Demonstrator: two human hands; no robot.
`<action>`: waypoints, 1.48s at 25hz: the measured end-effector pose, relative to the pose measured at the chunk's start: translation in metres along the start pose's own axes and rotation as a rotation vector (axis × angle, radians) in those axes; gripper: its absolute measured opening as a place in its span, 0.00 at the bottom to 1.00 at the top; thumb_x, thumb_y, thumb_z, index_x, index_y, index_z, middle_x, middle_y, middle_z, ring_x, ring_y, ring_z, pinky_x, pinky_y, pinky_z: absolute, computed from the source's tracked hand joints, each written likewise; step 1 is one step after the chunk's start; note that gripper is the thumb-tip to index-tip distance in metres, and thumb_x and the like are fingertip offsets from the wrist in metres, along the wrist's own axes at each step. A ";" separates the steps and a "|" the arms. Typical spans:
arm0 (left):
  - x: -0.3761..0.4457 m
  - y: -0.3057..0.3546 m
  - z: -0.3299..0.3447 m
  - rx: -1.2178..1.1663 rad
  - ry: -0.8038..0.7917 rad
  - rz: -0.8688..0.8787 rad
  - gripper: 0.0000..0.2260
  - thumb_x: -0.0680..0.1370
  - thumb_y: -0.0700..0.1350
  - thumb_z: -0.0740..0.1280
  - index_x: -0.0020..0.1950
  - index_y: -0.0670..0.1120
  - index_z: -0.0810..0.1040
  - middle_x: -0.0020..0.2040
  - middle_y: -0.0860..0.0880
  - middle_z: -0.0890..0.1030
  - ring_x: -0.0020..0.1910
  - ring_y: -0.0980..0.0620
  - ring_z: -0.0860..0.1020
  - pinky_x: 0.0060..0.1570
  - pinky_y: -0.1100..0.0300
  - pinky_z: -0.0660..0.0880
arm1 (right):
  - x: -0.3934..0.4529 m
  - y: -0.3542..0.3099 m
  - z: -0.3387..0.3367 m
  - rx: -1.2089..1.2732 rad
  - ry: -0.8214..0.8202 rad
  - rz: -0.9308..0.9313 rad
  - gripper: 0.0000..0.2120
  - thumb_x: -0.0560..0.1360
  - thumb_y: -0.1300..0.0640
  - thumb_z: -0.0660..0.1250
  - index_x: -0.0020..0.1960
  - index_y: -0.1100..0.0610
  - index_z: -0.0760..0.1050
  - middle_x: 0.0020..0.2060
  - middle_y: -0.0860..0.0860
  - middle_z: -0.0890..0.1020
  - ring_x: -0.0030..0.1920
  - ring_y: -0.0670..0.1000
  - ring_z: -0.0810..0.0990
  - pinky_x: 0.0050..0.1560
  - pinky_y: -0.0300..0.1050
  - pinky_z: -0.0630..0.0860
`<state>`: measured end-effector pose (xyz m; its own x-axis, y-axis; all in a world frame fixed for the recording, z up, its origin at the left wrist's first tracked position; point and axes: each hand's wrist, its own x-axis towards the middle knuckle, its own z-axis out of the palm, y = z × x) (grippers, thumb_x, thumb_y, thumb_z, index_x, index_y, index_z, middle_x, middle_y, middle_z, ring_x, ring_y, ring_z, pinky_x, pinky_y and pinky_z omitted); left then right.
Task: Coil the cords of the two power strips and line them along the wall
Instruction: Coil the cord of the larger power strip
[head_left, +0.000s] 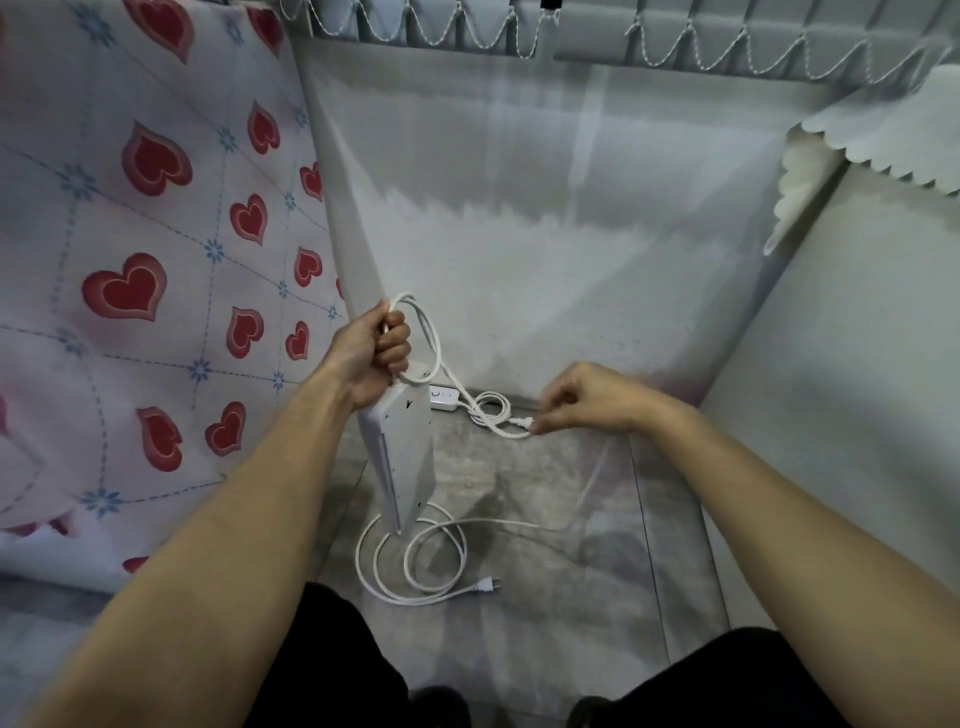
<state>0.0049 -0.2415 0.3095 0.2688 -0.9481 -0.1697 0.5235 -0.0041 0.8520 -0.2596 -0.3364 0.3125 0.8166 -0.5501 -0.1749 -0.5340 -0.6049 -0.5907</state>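
My left hand grips the top end of a long white power strip, which hangs upright above the floor, and holds a loop of its white cord in the same fist. That cord runs down to the right, where my right hand pinches its plug end. A small second white power strip lies on the floor by the wall, partly hidden behind the held strip. Another white cord lies in loose loops on the floor below, ending in a plug.
A bed with a heart-patterned sheet fills the left side. A grey wall stands ahead and a pale cabinet side closes the right. The floor strip between them is narrow. My knees in dark trousers are at the bottom edge.
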 end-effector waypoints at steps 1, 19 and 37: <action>-0.001 -0.001 0.000 0.025 0.013 -0.001 0.18 0.84 0.51 0.51 0.35 0.49 0.65 0.23 0.54 0.62 0.21 0.57 0.60 0.24 0.65 0.56 | 0.001 -0.019 0.001 0.094 -0.040 -0.067 0.07 0.69 0.52 0.75 0.34 0.52 0.82 0.26 0.47 0.75 0.31 0.45 0.69 0.33 0.42 0.63; -0.016 -0.015 0.036 0.248 -0.401 -0.370 0.18 0.82 0.48 0.52 0.32 0.48 0.65 0.22 0.50 0.65 0.19 0.54 0.64 0.24 0.63 0.66 | 0.039 -0.051 0.002 0.403 0.784 -0.053 0.09 0.74 0.50 0.70 0.42 0.56 0.80 0.22 0.43 0.73 0.24 0.42 0.67 0.31 0.38 0.62; 0.002 -0.002 0.012 -0.187 -0.011 -0.033 0.21 0.82 0.58 0.55 0.31 0.50 0.61 0.20 0.54 0.58 0.17 0.58 0.56 0.20 0.66 0.52 | -0.009 0.089 0.031 0.542 0.141 0.436 0.23 0.76 0.36 0.60 0.37 0.55 0.74 0.29 0.51 0.77 0.31 0.50 0.76 0.38 0.42 0.73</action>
<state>-0.0052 -0.2474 0.3136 0.2402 -0.9520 -0.1898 0.6734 0.0226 0.7389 -0.3080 -0.3675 0.2373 0.4976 -0.7681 -0.4031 -0.5918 0.0391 -0.8051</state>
